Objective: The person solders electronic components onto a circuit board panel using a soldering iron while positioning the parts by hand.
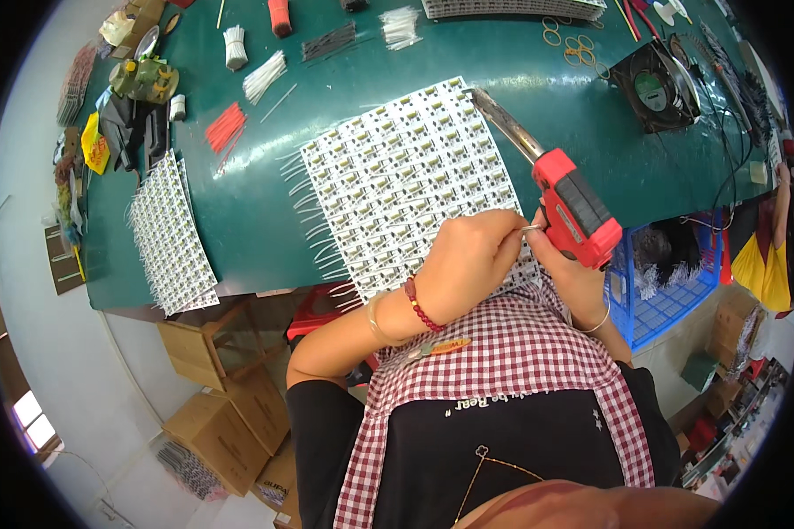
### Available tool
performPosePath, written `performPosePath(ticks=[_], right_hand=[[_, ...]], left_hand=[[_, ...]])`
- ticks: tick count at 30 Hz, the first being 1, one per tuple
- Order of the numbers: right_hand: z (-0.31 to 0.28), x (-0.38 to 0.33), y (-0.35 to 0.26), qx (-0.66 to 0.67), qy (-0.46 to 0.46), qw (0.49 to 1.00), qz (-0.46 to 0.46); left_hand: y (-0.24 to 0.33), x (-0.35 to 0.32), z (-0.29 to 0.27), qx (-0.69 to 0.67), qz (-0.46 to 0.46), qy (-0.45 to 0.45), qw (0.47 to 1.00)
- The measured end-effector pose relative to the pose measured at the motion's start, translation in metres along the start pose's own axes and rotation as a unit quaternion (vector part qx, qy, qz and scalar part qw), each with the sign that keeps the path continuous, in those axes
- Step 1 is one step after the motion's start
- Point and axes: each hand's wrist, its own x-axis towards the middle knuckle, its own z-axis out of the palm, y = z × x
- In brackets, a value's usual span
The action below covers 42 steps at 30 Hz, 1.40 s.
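A large white sheet of small circuit boards (pixel 406 167) lies before me on the green table, with white wires sticking out along its left edge. In my right hand (pixel 578 286) is a red and black soldering gun (pixel 575 207). The gun's metal barrel points up and left, and its tip is over the sheet's far right corner. My left hand (pixel 472 264) is closed in a pinch above the sheet's near right part, close to my right fingers. A thin pale piece (pixel 531 227) shows between the two hands; its kind is too small to tell.
A second wired board sheet (pixel 172 238) lies at the table's left edge. Red wires (pixel 227 126), white wire bundles (pixel 265 77) and black wires (pixel 328 40) lie beyond the sheet. A fan (pixel 653 88) stands at right, above a blue crate (pixel 662 304). Rubber bands (pixel 579 51) lie far right.
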Motion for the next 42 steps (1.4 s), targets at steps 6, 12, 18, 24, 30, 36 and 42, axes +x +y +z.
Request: performPosePath(ticks=[6,12,18,24,30,36,42], right_hand=[[-0.001,-0.005,0.002,-0.026,-0.002,1.0,0.004],[-0.01,-0.005,0.0,-0.033,-0.044,0.998,0.031],[-0.043,-0.013,0.027,0.031,-0.087,0.995,0.034],[-0.062,-0.039,0.045,0.082,-0.037,0.987,0.132],[-0.076,-0.059,0.069,0.034,-0.075,0.978,0.193],[-0.072,-0.057,0.075,-0.011,-0.097,0.985,0.141],[-0.061,-0.041,0.056,-0.071,-0.119,0.984,0.112]], left_hand=[[-0.003,-0.01,0.006,-0.027,-0.029,0.016,0.999],[-0.018,-0.017,-0.002,0.038,-0.011,0.025,0.999],[-0.059,-0.008,-0.045,0.244,0.045,0.05,0.968],[-0.067,-0.012,-0.041,0.283,0.15,-0.001,0.947],[-0.074,-0.009,-0.038,0.344,0.187,-0.031,0.919],[-0.075,-0.008,-0.035,0.345,0.185,-0.008,0.92],[-0.076,-0.008,-0.035,0.347,0.19,-0.007,0.918]])
